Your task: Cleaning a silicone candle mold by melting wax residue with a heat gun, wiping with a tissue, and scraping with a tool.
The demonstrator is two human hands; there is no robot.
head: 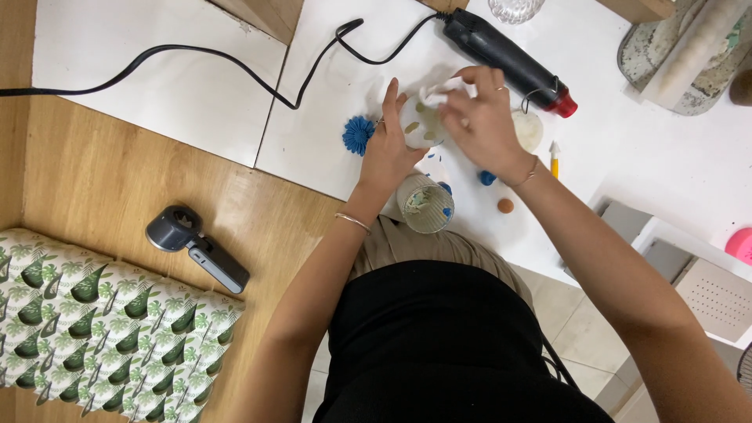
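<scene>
My left hand (pixel 389 149) cups a small white round piece (pixel 417 125) with greenish spots, held over the white board. My right hand (pixel 482 117) pinches a scrap of white material (pixel 433 95) at the top of that piece. A blue ruffled flower shape (pixel 359 135) lies just left of my left hand. Below both hands stands a small clear cup (pixel 425 204) with bits of scrap inside. Both wrists wear thin bracelets.
A black heat gun (pixel 507 56) with a red tip lies above my right hand, its cord (pixel 196 59) trailing left. A grey handheld tool (pixel 196 247) rests on the wooden floor. Small blue (pixel 487 178) and orange (pixel 505 205) clay balls, a yellow-handled tool (pixel 554 158), a leaf-patterned cushion (pixel 102 329).
</scene>
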